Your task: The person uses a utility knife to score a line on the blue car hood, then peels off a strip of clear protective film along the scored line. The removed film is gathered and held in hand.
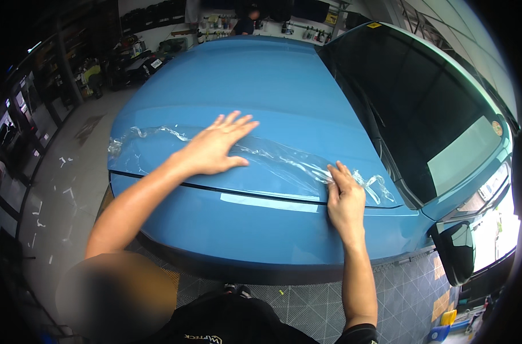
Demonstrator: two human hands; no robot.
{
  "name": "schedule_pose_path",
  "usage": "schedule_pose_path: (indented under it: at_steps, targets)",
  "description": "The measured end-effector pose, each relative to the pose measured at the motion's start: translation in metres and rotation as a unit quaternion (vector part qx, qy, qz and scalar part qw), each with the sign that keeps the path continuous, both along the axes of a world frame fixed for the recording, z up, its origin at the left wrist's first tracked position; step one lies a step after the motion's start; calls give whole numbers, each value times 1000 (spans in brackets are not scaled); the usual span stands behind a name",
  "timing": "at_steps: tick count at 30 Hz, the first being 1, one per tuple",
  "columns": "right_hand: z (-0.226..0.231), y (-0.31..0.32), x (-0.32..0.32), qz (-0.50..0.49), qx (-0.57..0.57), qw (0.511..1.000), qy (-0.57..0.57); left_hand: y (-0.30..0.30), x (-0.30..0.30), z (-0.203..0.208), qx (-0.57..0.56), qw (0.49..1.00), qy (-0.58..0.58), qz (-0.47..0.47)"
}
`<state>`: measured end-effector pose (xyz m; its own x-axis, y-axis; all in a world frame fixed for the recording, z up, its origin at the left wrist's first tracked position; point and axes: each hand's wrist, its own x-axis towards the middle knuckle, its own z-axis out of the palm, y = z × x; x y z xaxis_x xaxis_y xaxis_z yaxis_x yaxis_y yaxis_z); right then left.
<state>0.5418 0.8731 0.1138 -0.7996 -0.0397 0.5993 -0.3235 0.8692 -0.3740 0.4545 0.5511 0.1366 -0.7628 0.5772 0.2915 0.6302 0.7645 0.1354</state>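
A strip of clear film (284, 157) lies wrinkled along the near side of a blue car hood (238, 74). My left hand (218, 146) rests flat across the film's middle, palm down and fingers spread. Farther right, my right hand (347, 198) is closed, its fingers bent onto the film close to the hood's edge. The film bunches on both sides of these fingers; their tips are partly hidden. Creases and folds show at the film's left end and its right end. Below the hood gap, a pale strip (269, 202) sticks to the blue fender (244, 235).
The dark windshield (413, 103) and side mirror (457, 252) stand at the right. Film scraps (37, 221) litter the floor at left. A person (246, 22) is beyond the hood, by shelves of bottles. A blurred rounded shape (118, 298) covers the lower left.
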Motion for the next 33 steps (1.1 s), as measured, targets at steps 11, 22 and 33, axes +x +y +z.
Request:
schedule_pose_path:
  at_steps: [11, 22, 33]
  targets:
    - [45, -112, -101, 90, 211, 966, -116, -30, -37, 1, 139, 981, -50, 124]
    - [-4, -132, -98, 83, 30, 987, -137, -14, -66, -32, 101, 993, -39, 50]
    - [-7, -149, -69, -37, -56, 987, -144, -12, -19, -42, 139, 987, -1, 81]
